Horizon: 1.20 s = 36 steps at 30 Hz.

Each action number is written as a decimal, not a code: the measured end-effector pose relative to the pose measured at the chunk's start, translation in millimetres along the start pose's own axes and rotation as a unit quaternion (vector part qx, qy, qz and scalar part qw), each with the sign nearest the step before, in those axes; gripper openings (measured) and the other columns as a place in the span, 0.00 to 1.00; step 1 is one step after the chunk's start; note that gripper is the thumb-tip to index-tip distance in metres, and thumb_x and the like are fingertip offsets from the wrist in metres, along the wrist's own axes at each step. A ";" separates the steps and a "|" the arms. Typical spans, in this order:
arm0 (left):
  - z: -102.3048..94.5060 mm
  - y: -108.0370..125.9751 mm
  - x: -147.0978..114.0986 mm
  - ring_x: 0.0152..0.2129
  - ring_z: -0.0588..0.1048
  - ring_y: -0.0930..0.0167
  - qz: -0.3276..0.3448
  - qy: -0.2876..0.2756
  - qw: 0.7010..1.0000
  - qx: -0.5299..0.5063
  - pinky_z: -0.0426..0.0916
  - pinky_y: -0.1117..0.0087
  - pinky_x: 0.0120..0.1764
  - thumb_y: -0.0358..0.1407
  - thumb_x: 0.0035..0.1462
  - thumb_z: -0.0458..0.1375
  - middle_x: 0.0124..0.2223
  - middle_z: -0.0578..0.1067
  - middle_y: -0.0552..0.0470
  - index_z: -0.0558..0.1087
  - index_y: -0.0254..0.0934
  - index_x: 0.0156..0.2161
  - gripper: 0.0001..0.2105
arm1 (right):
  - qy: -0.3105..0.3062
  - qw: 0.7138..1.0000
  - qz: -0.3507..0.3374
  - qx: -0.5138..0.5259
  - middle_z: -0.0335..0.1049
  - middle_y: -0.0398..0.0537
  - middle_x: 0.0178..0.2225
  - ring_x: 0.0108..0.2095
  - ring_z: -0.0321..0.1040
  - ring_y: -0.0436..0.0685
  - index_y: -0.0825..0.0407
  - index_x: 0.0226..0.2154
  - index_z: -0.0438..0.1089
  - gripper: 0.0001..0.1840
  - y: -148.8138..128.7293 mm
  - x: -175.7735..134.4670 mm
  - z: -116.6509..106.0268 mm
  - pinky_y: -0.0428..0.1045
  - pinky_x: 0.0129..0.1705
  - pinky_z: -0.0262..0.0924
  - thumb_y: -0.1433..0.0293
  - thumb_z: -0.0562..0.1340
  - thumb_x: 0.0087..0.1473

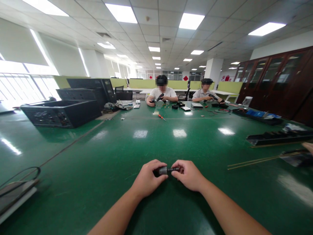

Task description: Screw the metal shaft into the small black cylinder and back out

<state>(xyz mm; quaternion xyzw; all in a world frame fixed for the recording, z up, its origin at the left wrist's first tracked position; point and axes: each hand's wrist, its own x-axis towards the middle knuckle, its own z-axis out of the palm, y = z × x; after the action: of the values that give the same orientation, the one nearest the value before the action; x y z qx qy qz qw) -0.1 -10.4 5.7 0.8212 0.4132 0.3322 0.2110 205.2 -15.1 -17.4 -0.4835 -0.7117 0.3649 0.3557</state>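
My left hand [149,178] is wrapped round a short cylinder [162,170], grey at its right end and dark farther left, which looks like a small motor or tool head. From its right end a dark ridged rod [174,169] points toward my right hand [189,174]. The thumb and fingers of that hand are closed on the rod's far end. Both hands are just above the green tabletop [158,147], close together. My fingers hide much of the two parts, and I cannot tell whether they are joined.
Black computer cases [66,111] stand at the left. A red screwdriver [161,117] lies farther back. Two people [162,94] sit across the table holding dark tools. Thin yellow rods [251,162] and black trays [276,137] lie at the right, where another person's hand [308,147] shows.
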 end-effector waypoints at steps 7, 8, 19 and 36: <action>-0.2 1.7 0.2 0.36 0.75 0.67 -0.004 -0.002 1.000 -0.002 0.68 0.67 0.41 0.30 0.48 0.64 0.37 0.77 0.50 0.78 0.40 0.41 0.13 | 0.007 1.000 -0.006 -0.009 0.70 0.42 0.25 0.25 0.65 0.50 0.52 0.34 0.73 0.07 -0.3 0.0 -0.3 0.44 0.26 0.57 0.70 0.62 0.50; -0.1 1.8 0.3 0.35 0.75 0.67 -0.005 -0.002 1.000 -0.001 0.68 0.67 0.41 0.30 0.47 0.64 0.37 0.77 0.51 0.78 0.40 0.41 0.13 | 0.007 1.000 -0.006 -0.008 0.70 0.42 0.24 0.25 0.66 0.50 0.52 0.34 0.73 0.07 0.2 0.2 -0.1 0.44 0.26 0.57 0.70 0.62 0.50; -0.3 -0.9 0.1 0.36 0.75 0.66 0.001 0.000 1.000 0.005 0.68 0.67 0.41 0.31 0.48 0.63 0.38 0.77 0.50 0.77 0.41 0.42 0.13 | 0.006 1.000 -0.001 -0.005 0.71 0.43 0.25 0.25 0.68 0.51 0.53 0.36 0.73 0.08 2.1 0.2 -1.9 0.44 0.27 0.58 0.70 0.62 0.51; -2.1 -0.4 -0.2 0.36 0.74 0.68 -0.011 0.000 1.000 0.006 0.67 0.68 0.41 0.30 0.48 0.64 0.38 0.77 0.52 0.77 0.40 0.42 0.13 | 0.008 1.000 0.000 0.004 0.70 0.42 0.24 0.24 0.67 0.51 0.53 0.35 0.73 0.07 3.5 1.0 -2.1 0.44 0.26 0.58 0.71 0.62 0.51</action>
<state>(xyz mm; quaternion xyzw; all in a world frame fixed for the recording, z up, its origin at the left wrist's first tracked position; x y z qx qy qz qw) -2.0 -10.2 6.9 0.8176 0.4244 0.3276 0.2099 208.2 -12.9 -19.3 -0.4852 -0.7074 0.3641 0.3628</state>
